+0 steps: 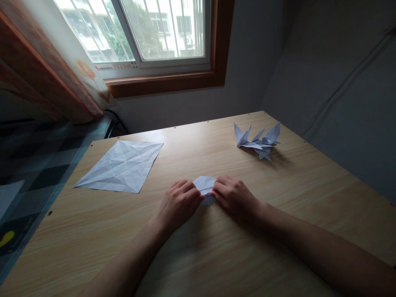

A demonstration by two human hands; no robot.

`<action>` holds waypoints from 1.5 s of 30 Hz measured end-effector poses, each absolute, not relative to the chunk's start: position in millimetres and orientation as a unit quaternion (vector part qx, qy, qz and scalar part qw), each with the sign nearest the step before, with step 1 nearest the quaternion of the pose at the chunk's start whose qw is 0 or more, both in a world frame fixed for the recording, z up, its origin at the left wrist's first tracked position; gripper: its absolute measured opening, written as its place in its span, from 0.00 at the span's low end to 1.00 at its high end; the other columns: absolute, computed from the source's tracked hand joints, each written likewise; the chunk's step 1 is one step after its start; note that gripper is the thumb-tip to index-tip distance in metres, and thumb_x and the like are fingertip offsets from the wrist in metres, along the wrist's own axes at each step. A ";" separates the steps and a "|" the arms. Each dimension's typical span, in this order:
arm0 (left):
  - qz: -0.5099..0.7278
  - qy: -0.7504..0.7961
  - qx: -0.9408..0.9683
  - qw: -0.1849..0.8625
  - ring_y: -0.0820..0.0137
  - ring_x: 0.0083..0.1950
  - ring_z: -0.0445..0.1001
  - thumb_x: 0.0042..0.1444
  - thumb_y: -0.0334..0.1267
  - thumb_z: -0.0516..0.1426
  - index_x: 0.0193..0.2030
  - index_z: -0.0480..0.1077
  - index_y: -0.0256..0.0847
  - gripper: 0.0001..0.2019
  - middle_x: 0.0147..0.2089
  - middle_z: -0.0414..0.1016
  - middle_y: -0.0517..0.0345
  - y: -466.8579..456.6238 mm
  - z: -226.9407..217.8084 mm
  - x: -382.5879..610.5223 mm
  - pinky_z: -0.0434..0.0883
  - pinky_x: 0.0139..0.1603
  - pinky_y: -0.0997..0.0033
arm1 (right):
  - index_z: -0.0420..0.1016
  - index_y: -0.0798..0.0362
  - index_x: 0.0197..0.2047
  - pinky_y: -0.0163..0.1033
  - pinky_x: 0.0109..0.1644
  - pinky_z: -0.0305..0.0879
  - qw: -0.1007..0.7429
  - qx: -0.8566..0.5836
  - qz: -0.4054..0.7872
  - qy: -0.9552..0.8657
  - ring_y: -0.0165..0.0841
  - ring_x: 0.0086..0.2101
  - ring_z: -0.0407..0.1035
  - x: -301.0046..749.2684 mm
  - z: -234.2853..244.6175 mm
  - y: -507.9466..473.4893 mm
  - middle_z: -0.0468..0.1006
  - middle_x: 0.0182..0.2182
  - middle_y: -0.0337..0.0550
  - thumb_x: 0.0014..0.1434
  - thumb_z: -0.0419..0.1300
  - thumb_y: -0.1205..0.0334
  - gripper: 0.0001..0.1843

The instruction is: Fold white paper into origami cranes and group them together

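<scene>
Between my two hands, near the middle of the table, is a small folded piece of white paper (204, 182). My left hand (182, 202) grips its left side, fingers bent and pressed together. On the opposite side my right hand (232, 194) pinches the paper, thumb and fingertips close to those of the left. The lower part of the paper and its side edges are partly hidden by the fingers. A creased, unfolded white paper sheet (126, 167) lies flat to the left. Several folded, pointed white paper pieces (260, 142) sit in a cluster at the back right.
The light wooden table (293, 198) has small dark holes along its edges. Left of it is a bed or surface with a dark checked cover (40, 161). Behind stand a barred window (167, 31) and an orange curtain (40, 62). A cable (343, 80) runs along the right wall.
</scene>
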State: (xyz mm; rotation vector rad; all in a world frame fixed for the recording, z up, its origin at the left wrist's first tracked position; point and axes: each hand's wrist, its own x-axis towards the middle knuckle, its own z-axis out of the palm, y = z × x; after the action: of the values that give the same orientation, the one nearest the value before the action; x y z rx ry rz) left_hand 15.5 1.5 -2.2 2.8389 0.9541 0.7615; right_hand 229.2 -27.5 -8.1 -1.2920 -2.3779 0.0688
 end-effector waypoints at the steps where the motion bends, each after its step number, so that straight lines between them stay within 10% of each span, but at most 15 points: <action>1: 0.245 0.319 0.915 0.022 0.70 0.32 0.67 0.64 0.39 0.54 0.27 0.70 0.40 0.14 0.30 0.72 0.56 1.7 -2.2 15.6 0.65 0.37 0.68 | 0.72 0.54 0.32 0.37 0.38 0.61 0.211 -0.477 0.027 -0.853 0.34 0.36 0.68 228.2 -8.1 -27.4 0.75 0.34 0.44 0.66 0.55 0.63 0.11; 22: 0.209 0.274 0.938 -0.014 0.66 0.38 0.66 0.62 0.30 0.54 0.42 0.74 0.44 0.08 0.36 0.73 0.57 -1.1 1.7 14.9 0.62 0.41 0.65 | 0.77 0.57 0.40 0.43 0.36 0.59 0.141 -0.340 -0.131 -0.920 0.37 0.33 0.66 225.4 -1.9 -32.5 0.77 0.31 0.47 0.67 0.50 0.71 0.14; 38: 0.195 0.287 0.938 -0.025 0.66 0.37 0.65 0.60 0.29 0.54 0.44 0.74 0.45 0.10 0.36 0.72 0.57 -2.3 2.6 16.9 0.62 0.40 0.65 | 0.69 0.53 0.23 0.42 0.33 0.52 0.189 -0.370 -0.150 -0.897 0.36 0.28 0.62 230.9 -6.9 -31.5 0.73 0.24 0.44 0.55 0.55 0.78 0.14; 45: 0.194 0.262 0.945 0.000 0.63 0.45 0.67 0.58 0.30 0.55 0.47 0.73 0.45 0.12 0.45 0.74 0.54 -0.5 1.8 15.0 0.64 0.45 0.62 | 0.75 0.58 0.46 0.47 0.49 0.59 0.266 -0.459 -0.072 -0.844 0.43 0.46 0.66 228.8 -9.5 -24.3 0.78 0.45 0.52 0.62 0.58 0.63 0.12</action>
State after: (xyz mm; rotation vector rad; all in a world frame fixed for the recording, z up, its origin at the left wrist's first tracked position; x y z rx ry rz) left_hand 15.0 -0.5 1.8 2.9700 0.8232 0.6084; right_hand 228.8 -24.3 -9.5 -1.2406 -2.2804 -0.1949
